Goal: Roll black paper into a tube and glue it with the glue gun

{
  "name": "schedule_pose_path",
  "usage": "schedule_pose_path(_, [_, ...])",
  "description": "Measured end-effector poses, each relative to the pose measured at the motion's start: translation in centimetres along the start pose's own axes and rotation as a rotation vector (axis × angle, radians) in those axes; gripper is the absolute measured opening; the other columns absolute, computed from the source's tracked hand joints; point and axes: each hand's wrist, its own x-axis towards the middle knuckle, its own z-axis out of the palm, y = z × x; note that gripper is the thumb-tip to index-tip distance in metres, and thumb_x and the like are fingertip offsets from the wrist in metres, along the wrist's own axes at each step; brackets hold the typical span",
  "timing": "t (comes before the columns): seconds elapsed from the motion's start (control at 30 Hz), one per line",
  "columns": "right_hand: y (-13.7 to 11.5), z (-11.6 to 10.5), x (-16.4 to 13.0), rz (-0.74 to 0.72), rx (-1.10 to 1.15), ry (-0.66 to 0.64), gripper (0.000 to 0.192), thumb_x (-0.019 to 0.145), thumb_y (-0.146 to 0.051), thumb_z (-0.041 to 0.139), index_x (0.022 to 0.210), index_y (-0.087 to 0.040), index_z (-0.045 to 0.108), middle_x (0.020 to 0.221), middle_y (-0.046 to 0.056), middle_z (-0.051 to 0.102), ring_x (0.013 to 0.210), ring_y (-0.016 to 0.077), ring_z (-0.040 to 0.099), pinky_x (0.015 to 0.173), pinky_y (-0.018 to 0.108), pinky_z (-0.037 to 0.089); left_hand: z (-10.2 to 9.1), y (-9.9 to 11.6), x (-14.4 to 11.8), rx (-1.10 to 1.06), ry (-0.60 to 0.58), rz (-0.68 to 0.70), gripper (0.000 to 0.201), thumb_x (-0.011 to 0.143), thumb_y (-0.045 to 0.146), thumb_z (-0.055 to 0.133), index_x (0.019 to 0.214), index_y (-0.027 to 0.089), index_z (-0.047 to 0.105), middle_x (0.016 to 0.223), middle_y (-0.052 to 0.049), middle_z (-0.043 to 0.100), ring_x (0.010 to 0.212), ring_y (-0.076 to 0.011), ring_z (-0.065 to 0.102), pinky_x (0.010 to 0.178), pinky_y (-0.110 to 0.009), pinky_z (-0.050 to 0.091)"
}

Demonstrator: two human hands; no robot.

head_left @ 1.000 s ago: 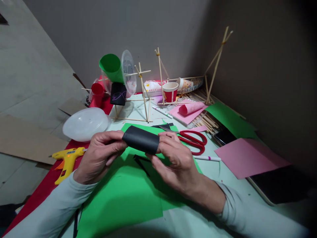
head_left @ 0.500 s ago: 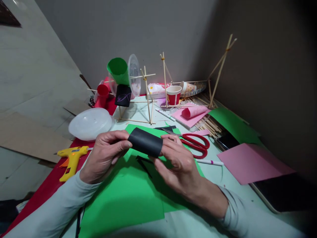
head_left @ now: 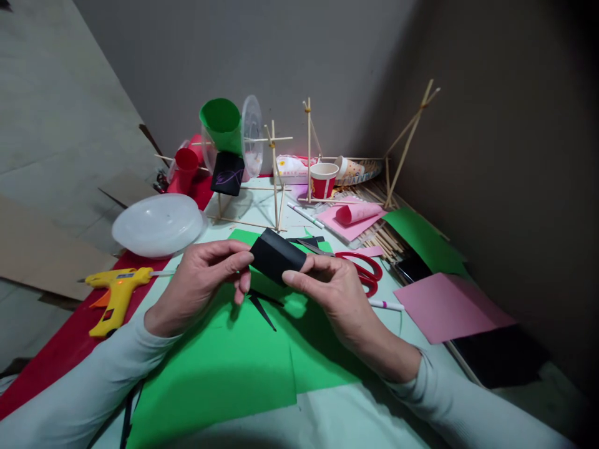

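Note:
A rolled tube of black paper [head_left: 276,255] is held between both hands above a green paper sheet [head_left: 234,355]. My left hand [head_left: 199,284] pinches its left end with thumb and fingers. My right hand [head_left: 334,296] grips its right end, thumb on top. The tube tilts, its left end raised. Thin black paper scraps [head_left: 261,305] lie on the green sheet just below the hands. Red-handled scissors [head_left: 362,271] lie right behind my right hand.
A yellow glue gun [head_left: 115,290] lies at left on red paper. A clear plastic lid [head_left: 156,224] sits behind it. A stick frame with a green cone [head_left: 222,128], a red paper cup [head_left: 322,179], pink sheets [head_left: 449,305], a marker [head_left: 386,305] and skewers fill the back and right.
The hands have drawn closer together and turned the black tube, so it now looks shorter and tilted. The view has shifted slightly.

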Motion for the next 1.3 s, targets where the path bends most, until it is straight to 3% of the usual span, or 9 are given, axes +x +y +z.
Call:
schedule_pose_path(0.33, [0.0, 0.3, -0.1, 0.029, -0.006, -0.029, 0.032, 0.069, -0.039, 0.081, 0.058, -0.018, 0.058, 0.054, -0.006, 0.046, 0.055, 0.0093, 0.035, 0.056, 0.027, 0.026, 0.5, 0.5, -0.3, -0.029, 0.007, -0.008, 0.020, 0.079, 0.033, 0.081, 0.072, 0.015, 0.073, 0.058, -0.003, 0.070, 0.050, -0.0139, 0.065, 0.053, -0.023, 0.054])
schedule_pose_path(0.63, [0.0, 0.3, -0.4, 0.013, 0.001, -0.040, 0.034, 0.070, -0.038, 0.082, 0.058, -0.019, 0.056, 0.055, -0.006, 0.046, 0.055, 0.0097, 0.036, 0.056, 0.027, 0.026, 0.7, -0.1, -0.7, -0.019, 0.080, 0.047, 0.018, 0.079, 0.032, 0.079, 0.071, 0.016, 0.073, 0.056, -0.002, 0.067, 0.048, -0.0140, 0.061, 0.050, -0.025, 0.052])
schedule_pose_path(0.73, [0.4, 0.2, -0.2, 0.004, 0.108, -0.041, 0.034, 0.069, -0.039, 0.085, 0.060, -0.018, 0.059, 0.057, -0.006, 0.048, 0.059, 0.0102, 0.039, 0.058, 0.026, 0.027, 0.6, -0.4, -0.6, -0.023, 0.114, 0.130, 0.020, 0.083, 0.036, 0.076, 0.077, 0.017, 0.077, 0.054, -0.001, 0.063, 0.047, -0.0105, 0.054, 0.046, -0.021, 0.043])
schedule_pose_path(0.83, [0.6, 0.2, 0.2, 0.025, 0.289, -0.006, 0.034, 0.066, -0.036, 0.088, 0.058, -0.018, 0.060, 0.059, -0.005, 0.050, 0.062, 0.0101, 0.041, 0.063, 0.026, 0.031, 0.4, -0.3, -0.3, -0.053, 0.220, 0.230, 0.023, 0.084, 0.041, 0.076, 0.087, 0.019, 0.082, 0.057, 0.000, 0.059, 0.051, -0.0091, 0.049, 0.042, -0.018, 0.035])
schedule_pose_path(0.97, [0.3, 0.3, 0.5, 0.133, 0.435, 0.037, 0.040, 0.058, -0.034, 0.091, 0.052, -0.018, 0.055, 0.056, -0.006, 0.044, 0.058, 0.0089, 0.035, 0.060, 0.025, 0.031, 0.0, -0.2, 0.2, -0.096, 0.308, 0.204, 0.023, 0.082, 0.041, 0.077, 0.088, 0.019, 0.082, 0.057, 0.000, 0.055, 0.054, -0.0092, 0.047, 0.043, -0.017, 0.035])
schedule_pose_path(1.13, [0.2, 0.4, 0.5, 0.178, 0.499, 0.013, 0.037, 0.054, -0.030, 0.093, 0.054, -0.018, 0.058, 0.060, -0.004, 0.050, 0.062, 0.0096, 0.042, 0.063, 0.024, 0.037, -0.4, -0.8, 0.6, -0.087, 0.279, 0.154, 0.025, 0.079, 0.040, 0.080, 0.085, 0.016, 0.082, 0.060, -0.001, 0.057, 0.056, -0.0091, 0.049, 0.046, -0.017, 0.038])
schedule_pose_path(1.3, [0.4, 0.5, 0.4, 0.179, 0.484, -0.004, 0.040, 0.056, -0.031, 0.093, 0.052, -0.019, 0.055, 0.053, -0.006, 0.042, 0.058, 0.0101, 0.039, 0.063, 0.026, 0.037, -0.6, -1.4, 0.8, -0.051, 0.236, 0.171, 0.021, 0.082, 0.037, 0.078, 0.088, 0.017, 0.082, 0.065, -0.001, 0.059, 0.058, -0.0095, 0.050, 0.047, -0.018, 0.041])
